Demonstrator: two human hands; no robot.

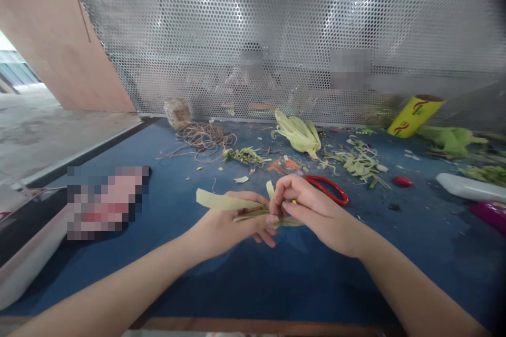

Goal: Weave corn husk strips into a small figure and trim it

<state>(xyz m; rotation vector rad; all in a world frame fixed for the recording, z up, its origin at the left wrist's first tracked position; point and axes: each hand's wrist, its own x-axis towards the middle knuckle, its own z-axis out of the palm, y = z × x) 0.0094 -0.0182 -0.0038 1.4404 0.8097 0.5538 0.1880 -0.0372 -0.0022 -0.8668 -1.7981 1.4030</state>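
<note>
You see: desk (245,284) deep blue | husk strip (221,201) pale yellow-green | scissors (330,189) red handles | roll (413,114) yellow with red swirls | screen (276,37) silver, dotted with holes | twine (203,137) tan | cap (402,181) red

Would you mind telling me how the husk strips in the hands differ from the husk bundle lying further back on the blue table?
The husk strips are flat, thin and pale tan; the husk bundle is bulky, layered and yellow-green. The husk strips are pinched between the left hand and right hand above the table; the husk bundle lies on it, with no hand near. Both look like corn husk.
</note>
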